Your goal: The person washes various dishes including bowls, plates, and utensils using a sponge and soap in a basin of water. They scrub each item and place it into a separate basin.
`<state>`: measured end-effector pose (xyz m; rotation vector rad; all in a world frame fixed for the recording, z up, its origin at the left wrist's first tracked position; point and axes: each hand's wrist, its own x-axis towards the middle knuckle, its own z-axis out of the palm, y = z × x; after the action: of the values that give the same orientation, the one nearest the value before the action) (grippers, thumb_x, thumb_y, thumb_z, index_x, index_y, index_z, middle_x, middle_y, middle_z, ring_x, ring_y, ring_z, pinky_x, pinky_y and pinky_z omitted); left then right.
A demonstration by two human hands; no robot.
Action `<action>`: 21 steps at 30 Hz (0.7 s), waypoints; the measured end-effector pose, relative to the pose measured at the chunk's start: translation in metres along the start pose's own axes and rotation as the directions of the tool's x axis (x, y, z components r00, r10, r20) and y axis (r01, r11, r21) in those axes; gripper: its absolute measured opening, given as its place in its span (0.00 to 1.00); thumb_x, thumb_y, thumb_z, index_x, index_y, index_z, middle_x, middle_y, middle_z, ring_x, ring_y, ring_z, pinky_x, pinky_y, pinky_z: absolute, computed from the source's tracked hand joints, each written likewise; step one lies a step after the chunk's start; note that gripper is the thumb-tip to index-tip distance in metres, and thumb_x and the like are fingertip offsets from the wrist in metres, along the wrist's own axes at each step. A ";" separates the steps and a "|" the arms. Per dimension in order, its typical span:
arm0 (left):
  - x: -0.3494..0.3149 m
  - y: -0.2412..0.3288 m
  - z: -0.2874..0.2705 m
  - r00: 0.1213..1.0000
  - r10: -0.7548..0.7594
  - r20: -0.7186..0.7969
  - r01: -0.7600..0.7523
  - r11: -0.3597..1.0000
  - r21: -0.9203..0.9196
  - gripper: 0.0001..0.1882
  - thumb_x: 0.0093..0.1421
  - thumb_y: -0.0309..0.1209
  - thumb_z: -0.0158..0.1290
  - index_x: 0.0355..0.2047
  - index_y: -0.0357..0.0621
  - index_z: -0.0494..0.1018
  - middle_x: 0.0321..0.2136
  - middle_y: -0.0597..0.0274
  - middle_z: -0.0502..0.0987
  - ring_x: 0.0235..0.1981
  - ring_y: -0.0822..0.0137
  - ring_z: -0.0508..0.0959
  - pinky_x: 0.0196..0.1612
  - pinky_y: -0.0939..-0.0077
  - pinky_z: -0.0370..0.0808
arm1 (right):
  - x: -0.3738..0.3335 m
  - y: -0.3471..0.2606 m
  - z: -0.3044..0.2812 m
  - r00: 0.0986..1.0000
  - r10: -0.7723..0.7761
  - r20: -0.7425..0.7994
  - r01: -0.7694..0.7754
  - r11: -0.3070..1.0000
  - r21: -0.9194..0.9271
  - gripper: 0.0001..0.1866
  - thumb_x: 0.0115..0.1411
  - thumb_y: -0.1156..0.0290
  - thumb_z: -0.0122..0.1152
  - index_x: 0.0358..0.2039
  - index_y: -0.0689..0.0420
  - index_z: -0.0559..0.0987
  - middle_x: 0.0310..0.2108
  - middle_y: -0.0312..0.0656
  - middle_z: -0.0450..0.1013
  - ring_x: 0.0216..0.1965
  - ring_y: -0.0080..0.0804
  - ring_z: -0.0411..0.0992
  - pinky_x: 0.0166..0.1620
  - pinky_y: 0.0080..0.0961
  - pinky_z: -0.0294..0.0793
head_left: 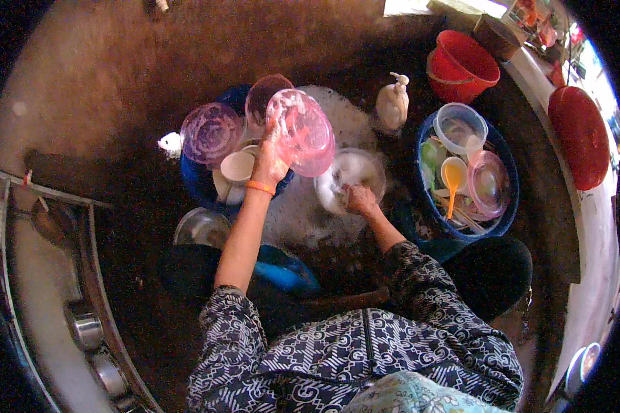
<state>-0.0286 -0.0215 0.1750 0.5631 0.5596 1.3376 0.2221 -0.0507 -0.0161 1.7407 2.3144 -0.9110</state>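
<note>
Blue plastic makes up two wide tubs of dishes, the right tub [513,196] and the left tub [194,177], with a red bucket [465,69] just beyond the right one. Near the left tub's inner edge, the left hand's [271,158] grip is clamped on a soapy pink bowl [306,131], while the right hand's [360,199] grip curls at a blurred, foamy bowl [373,165], and I cannot tell whether it pinches anything. Smaller still, a pale pump bottle [393,109] stands near the right tub, where an orange spoon [452,179] lies among the dishes.

Held pink bowl [308,131] blocks ctr; gap betw. pump bottle [393,109] & R blue basin [509,175].
</note>
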 end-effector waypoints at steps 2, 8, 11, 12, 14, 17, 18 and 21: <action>0.002 0.001 0.000 0.999 -0.024 0.031 0.024 1.000 -0.014 0.26 0.68 0.45 0.39 0.65 0.74 0.50 0.66 0.70 0.52 0.59 0.46 0.63 0.47 0.27 0.69 | 0.006 -0.005 -0.018 0.996 0.083 -0.015 -0.078 0.975 0.209 0.29 0.46 0.57 0.63 0.52 0.45 0.72 0.47 0.50 0.72 0.49 0.50 0.71 0.48 0.40 0.73; 0.007 -0.016 0.000 0.998 -0.046 -0.044 0.052 0.991 0.123 0.30 0.67 0.48 0.39 0.66 0.75 0.43 0.65 0.74 0.54 0.60 0.54 0.64 0.47 0.37 0.72 | 0.000 -0.050 -0.114 0.913 -0.024 -0.408 0.380 0.414 0.827 0.29 0.45 0.59 0.64 0.46 0.62 0.73 0.40 0.44 0.75 0.42 0.34 0.73 0.45 0.31 0.72; 0.005 -0.027 0.005 1.000 0.001 -0.010 0.002 0.971 0.237 0.30 0.65 0.51 0.44 0.65 0.64 0.53 0.61 0.68 0.62 0.58 0.60 0.67 0.51 0.51 0.71 | -0.017 -0.105 -0.147 0.752 -0.085 -0.654 0.593 0.521 0.614 0.28 0.44 0.64 0.66 0.46 0.61 0.73 0.41 0.43 0.74 0.44 0.33 0.71 0.49 0.30 0.69; 0.004 -0.031 0.009 1.000 -0.021 0.004 0.020 0.973 0.228 0.29 0.64 0.51 0.45 0.63 0.58 0.58 0.59 0.66 0.65 0.55 0.64 0.69 0.53 0.62 0.71 | -0.023 -0.122 -0.152 0.691 -0.101 -0.716 0.616 0.601 0.509 0.28 0.43 0.66 0.67 0.46 0.61 0.73 0.43 0.44 0.74 0.46 0.36 0.71 0.52 0.31 0.68; 0.000 -0.031 0.015 0.999 -0.016 -0.047 0.024 0.985 0.171 0.29 0.65 0.50 0.45 0.62 0.53 0.59 0.58 0.68 0.65 0.56 0.66 0.68 0.56 0.67 0.68 | -0.030 -0.140 -0.160 0.495 -0.298 -0.816 0.617 0.782 0.088 0.34 0.36 0.65 0.72 0.47 0.59 0.74 0.47 0.50 0.70 0.51 0.49 0.66 0.59 0.41 0.60; -0.009 -0.030 0.025 0.992 -0.088 -0.087 0.102 0.980 0.171 0.29 0.65 0.49 0.45 0.63 0.51 0.59 0.60 0.67 0.63 0.59 0.66 0.65 0.59 0.67 0.66 | -0.018 -0.131 -0.170 0.507 -0.152 -0.848 0.450 0.886 0.110 0.33 0.39 0.65 0.70 0.49 0.58 0.73 0.48 0.50 0.70 0.51 0.49 0.67 0.56 0.39 0.64; -0.012 -0.031 0.029 0.998 -0.062 -0.032 0.067 0.979 0.192 0.29 0.65 0.48 0.46 0.63 0.50 0.59 0.60 0.66 0.63 0.59 0.66 0.65 0.59 0.67 0.65 | -0.009 -0.119 -0.173 0.511 -0.049 -0.858 0.411 0.891 0.194 0.33 0.40 0.64 0.69 0.49 0.58 0.73 0.47 0.51 0.71 0.50 0.50 0.69 0.55 0.38 0.67; -0.017 -0.033 0.035 0.998 -0.033 0.061 0.027 0.995 0.096 0.30 0.64 0.44 0.48 0.64 0.47 0.57 0.62 0.64 0.61 0.61 0.66 0.62 0.62 0.65 0.62 | 0.012 -0.071 -0.177 0.617 0.187 -0.765 0.221 0.891 0.396 0.27 0.48 0.62 0.64 0.50 0.55 0.73 0.42 0.49 0.75 0.42 0.48 0.74 0.47 0.38 0.73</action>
<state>0.0162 -0.0450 0.1801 0.6699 0.5809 1.2653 0.2008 0.0393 0.1509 2.8083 2.7485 -0.8310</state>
